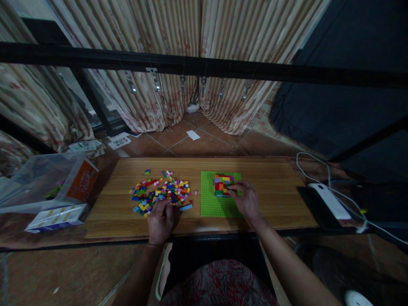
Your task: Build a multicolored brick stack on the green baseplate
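A green baseplate [208, 208] lies right of the middle of the wooden table. On it stands a low block of multicoloured toy bricks [219, 185], mostly red, orange and yellow on top. My right hand [247, 199] reaches in from the right, thumb and fingertips pinched together at the block's right side; whatever is between them is too small to make out. To the left is a loose pile of toy bricks [180, 191] in many colours. Over the pile's near edge my left hand [160, 221] has its fingers curled together, their tips hidden by the hand.
A long blue brick [185, 207] lies at the pile's near right. At the table's left are a clear plastic bin [63, 170] and a small box [57, 217]. On the right lie a black flat object [314, 208], a white device [330, 200] and a white cable [342, 193].
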Tool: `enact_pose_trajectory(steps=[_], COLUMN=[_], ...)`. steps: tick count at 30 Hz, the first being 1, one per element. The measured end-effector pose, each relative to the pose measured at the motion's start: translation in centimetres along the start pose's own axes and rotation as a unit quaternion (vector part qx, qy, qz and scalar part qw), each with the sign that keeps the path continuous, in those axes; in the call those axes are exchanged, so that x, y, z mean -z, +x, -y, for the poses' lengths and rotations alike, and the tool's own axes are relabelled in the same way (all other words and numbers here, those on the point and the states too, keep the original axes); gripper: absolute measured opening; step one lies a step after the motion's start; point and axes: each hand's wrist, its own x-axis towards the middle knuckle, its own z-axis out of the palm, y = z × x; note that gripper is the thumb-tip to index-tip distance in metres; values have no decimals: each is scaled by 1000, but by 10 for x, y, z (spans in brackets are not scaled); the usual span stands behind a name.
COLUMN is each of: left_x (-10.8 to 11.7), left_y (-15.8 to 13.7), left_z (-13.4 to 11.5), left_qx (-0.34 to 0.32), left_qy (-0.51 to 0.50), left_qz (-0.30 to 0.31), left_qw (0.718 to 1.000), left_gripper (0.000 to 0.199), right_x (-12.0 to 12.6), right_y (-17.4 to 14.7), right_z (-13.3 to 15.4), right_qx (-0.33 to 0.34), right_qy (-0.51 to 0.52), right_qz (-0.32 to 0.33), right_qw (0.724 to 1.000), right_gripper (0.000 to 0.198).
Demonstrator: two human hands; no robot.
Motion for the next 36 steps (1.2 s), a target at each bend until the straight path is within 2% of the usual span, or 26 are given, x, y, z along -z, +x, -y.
enact_pose_trajectory(steps=[5, 10, 20, 23, 28, 36], left_x=[1, 0, 0, 0, 1, -1], left_y=[0, 0, 2, 2, 2, 0], left_z=[-1, 0, 0, 0, -2, 1], left_qx=[5, 2, -14, -14, -5, 7], left_qy=[-5, -4, -5, -1, 0, -5], left_qz=[7, 1, -9, -8, -1, -2], left_qw=[1000, 1000, 1000, 1000, 1000, 1000], left_gripper=[17, 15, 15, 15, 16, 17], right_x=[-5, -9, -14, -14, -21, -32], right_y=[-2, 0, -8, -14, -12, -8], right_z=[-9, -6, -13, -15, -17, -31], right_qx=[-51, -91, -142, -172, -231, -218], right_qy=[19, 63, 173, 212, 281, 194], right_qz=[-5, -7, -19, -40, -95, -50], right_qw=[998, 994, 974, 961, 927, 955], right_gripper=[12, 15, 37, 43, 42, 45])
